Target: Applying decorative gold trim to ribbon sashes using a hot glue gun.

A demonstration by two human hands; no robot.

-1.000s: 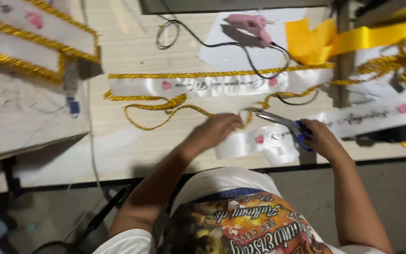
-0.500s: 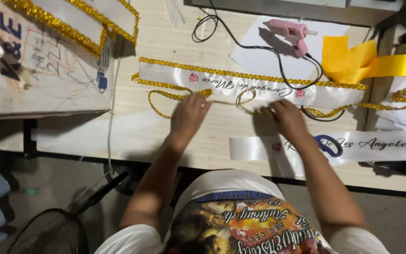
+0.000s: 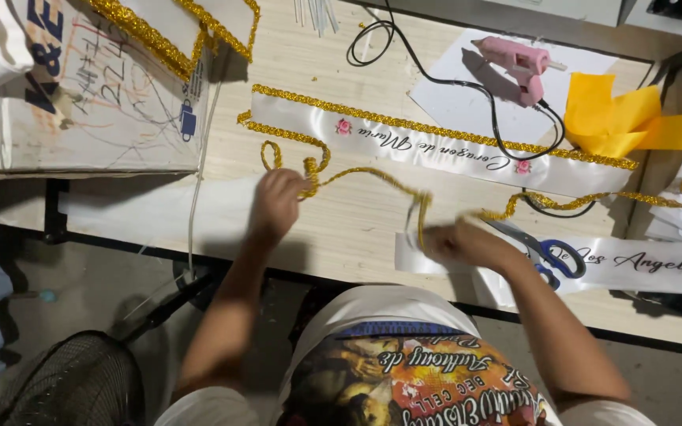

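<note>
The left hand (image 3: pixel 278 203) pinches the gold trim (image 3: pixel 357 175) on the bench (image 3: pixel 341 229). The trim runs across to the right hand (image 3: pixel 459 241), whose grip pinches it too. Blue scissors (image 3: pixel 550 254) lie just past that grip.

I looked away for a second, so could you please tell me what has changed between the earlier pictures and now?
The right hand let go of the blue-handled scissors, which now lie on the lower sash. Both hands took up the loose gold trim: the left hand grips it and the right pulls a loop towards the table edge. The long white sash and pink glue gun stayed put.
</note>
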